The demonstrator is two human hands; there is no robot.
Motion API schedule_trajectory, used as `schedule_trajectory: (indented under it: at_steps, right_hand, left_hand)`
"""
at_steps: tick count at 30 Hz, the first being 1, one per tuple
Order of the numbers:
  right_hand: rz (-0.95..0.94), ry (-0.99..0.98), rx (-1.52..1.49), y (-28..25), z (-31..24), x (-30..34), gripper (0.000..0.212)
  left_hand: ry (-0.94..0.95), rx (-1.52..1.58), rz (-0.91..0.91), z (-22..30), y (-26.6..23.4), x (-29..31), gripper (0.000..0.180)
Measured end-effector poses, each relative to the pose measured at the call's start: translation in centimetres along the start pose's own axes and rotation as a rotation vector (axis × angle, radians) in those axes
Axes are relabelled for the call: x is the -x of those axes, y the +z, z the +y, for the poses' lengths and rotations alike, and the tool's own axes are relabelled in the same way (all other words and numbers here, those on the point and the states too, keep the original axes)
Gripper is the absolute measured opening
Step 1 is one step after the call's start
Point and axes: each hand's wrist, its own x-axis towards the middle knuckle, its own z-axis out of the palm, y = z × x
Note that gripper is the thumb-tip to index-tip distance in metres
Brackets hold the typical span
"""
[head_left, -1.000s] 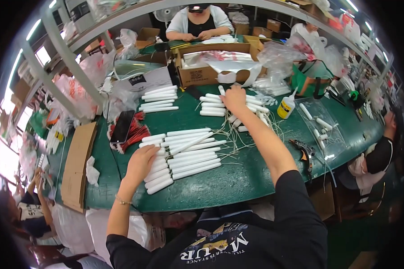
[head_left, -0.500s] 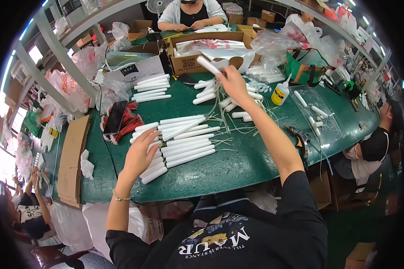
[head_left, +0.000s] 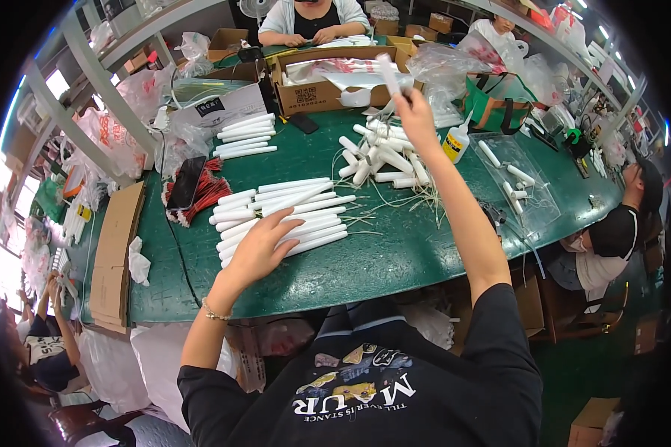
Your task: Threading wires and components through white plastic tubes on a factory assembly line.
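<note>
The raised tube (head_left: pixel 388 76) is slim and white.

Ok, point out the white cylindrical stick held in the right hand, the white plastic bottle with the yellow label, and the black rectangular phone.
White cylindrical stick (head_left: pixel 388 74): head view, middle of its length.
White plastic bottle (head_left: pixel 454 143): head view, its yellow label.
Black rectangular phone (head_left: pixel 186 184): head view, centre of its dark face.

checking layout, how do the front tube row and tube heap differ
The front row lies side by side; the heap is jumbled, pointing various ways. The front row is partly under the left hand; the heap is nearer the right hand. Both are white tubes on the green table.
</note>
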Motion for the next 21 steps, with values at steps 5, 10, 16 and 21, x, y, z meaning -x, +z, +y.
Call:
schedule_trajectory:
  at_steps: [5, 10, 16, 21]
  right_hand:
    - [-0.264, -0.007, 0.328, 0.3, 3.2, 2.4, 0.033]
    - [-0.066, 0.062, 0.205, -0.9, 1.4, -0.5, 0.03]
    - [-0.164, 0.131, 0.017, -1.8, 2.9, 0.7, 0.028]
    - [0.024, 0.13, -0.272, -4.1, -3.4, -1.8, 0.025]
  left_hand:
    - [-0.006, 0.024, -0.008, 0.6, 0.0, -0.2, 0.032]
    - [0.009, 0.031, 0.013, 0.4, 0.1, 0.2, 0.032]
    - [0.005, 0.093, -0.035, 1.5, 0.2, -0.8, 0.032]
    - [-0.023, 0.249, -0.038, 2.6, 0.4, -1.6, 0.031]
